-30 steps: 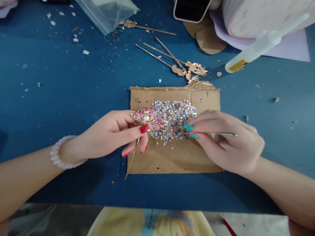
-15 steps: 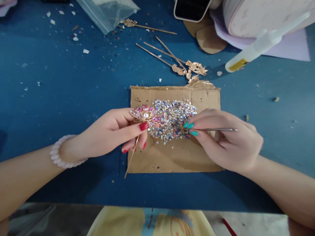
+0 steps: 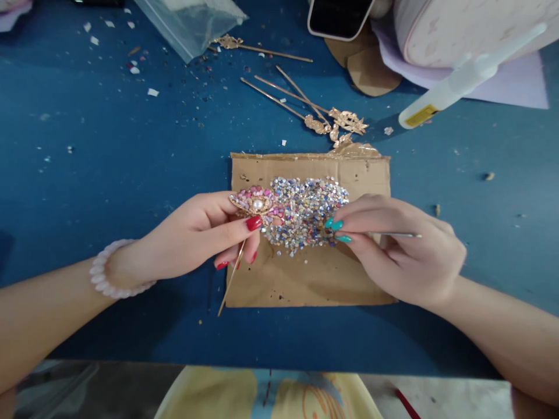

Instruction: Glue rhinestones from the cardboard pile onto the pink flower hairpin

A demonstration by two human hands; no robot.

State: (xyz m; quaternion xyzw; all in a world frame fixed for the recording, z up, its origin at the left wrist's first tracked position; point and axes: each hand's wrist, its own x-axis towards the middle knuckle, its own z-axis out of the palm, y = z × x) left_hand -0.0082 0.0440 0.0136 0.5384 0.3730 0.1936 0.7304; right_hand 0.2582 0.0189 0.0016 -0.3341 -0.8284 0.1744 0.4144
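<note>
Broadly, little has shifted since half a second ago. A blue table (image 3: pixel 109 163) carries a flat piece of brown cardboard (image 3: pixel 305 279), and on the cardboard lies a heap of small coloured rhinestones (image 3: pixel 305 209), its outline unchanged. Beyond the cardboard's far edge sit bare gold hairpins (image 3: pixel 305 105), a clear plastic bag (image 3: pixel 192 23), a phone (image 3: pixel 338 17) and a white glue bottle (image 3: pixel 467 78), all where they were.

The left hand (image 3: pixel 196 235), with red nails and a white bead bracelet (image 3: pixel 109 270) at the wrist, is closed on a gold hairpin (image 3: pixel 255 203) — thumb and fingers pinch it just under its ornament, which carries pink stones and a pearl and hovers at the heap's left edge. The pin's long stem slants down past the cardboard's left edge, and its tip sits a touch further left than before.

The right hand (image 3: pixel 402 250), with teal nails, is closed in a narrow pinch on a thin metal pick (image 3: pixel 399 235) at the heap's right edge. The pick's free end points right and lies slightly lower than before — its working tip is hidden by the fingertips (image 3: pixel 336 224).
</note>
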